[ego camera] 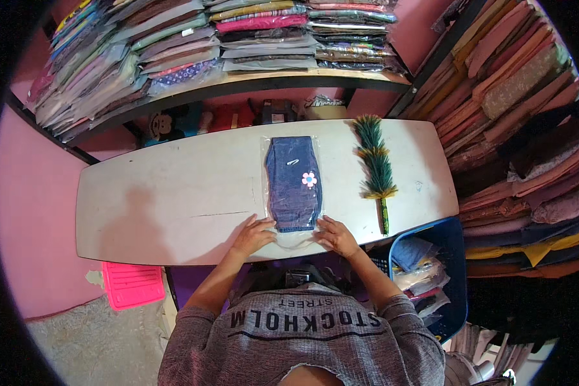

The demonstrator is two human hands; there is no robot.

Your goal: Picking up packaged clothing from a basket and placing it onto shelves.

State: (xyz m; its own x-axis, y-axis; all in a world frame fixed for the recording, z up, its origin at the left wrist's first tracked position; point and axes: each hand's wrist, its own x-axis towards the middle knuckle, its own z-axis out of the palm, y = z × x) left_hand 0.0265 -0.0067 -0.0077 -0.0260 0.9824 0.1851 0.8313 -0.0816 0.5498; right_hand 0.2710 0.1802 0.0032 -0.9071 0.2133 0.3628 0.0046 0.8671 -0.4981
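A folded pair of blue denim trousers lies flat inside a clear plastic bag on the white table. A pink flower with a blue centre shows on its right side, and a small white mark sits higher up. At the bag's near left corner, my left hand has its fingers on the plastic. Opposite it, my right hand holds the near right corner. Between both hands the loose end of the bag bulges towards me. The fingertips are partly hidden by the hands.
A green feather duster lies to the right on the white table. Beside the near right edge stands a blue basket of bagged garments. Stacked bagged clothes fill the shelf behind; folded fabrics line the right. A pink plastic lid is low left.
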